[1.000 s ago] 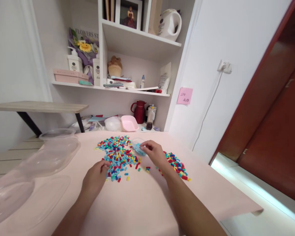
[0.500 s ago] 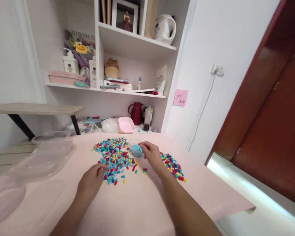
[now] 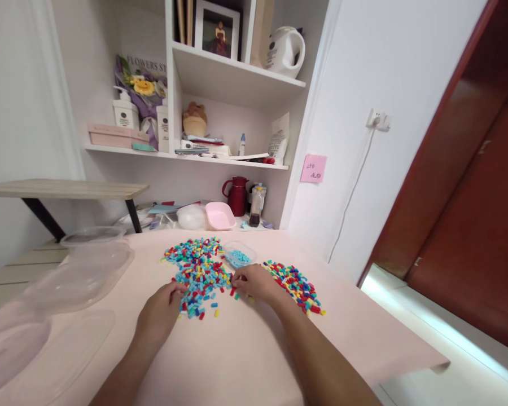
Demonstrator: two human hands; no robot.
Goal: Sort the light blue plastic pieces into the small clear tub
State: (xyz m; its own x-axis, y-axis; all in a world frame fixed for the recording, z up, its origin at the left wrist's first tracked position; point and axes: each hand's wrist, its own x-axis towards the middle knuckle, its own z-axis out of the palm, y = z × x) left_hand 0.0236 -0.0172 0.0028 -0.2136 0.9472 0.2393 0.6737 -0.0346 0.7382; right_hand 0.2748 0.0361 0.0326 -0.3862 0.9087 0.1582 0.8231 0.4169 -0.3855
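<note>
Small toy building bricks in mixed colours lie in a left pile (image 3: 201,276) and a right pile (image 3: 294,285). Between the two stands a small clear plastic tub (image 3: 250,255) with light blue bricks (image 3: 238,257) inside. My left hand (image 3: 161,307) rests at the near left edge of the left pile, its fingers curled together; whatever they hold is hidden. At that pile's right edge, just in front of the tub, my right hand (image 3: 256,283) has its fingertips pinched together. No brick can be made out between them.
Clear plastic containers and lids (image 3: 88,276) lie along the table's left side. At the back are a pink basin (image 3: 220,216), a dark red jug (image 3: 237,195) and a bottle (image 3: 256,208). A wooden stool or shelf (image 3: 68,189) borders the left; shelving rises behind.
My right hand has moved from over the clear tub down and toward me, to the left pile's right edge. The tub is now uncovered. My left hand stays nearly in place.
</note>
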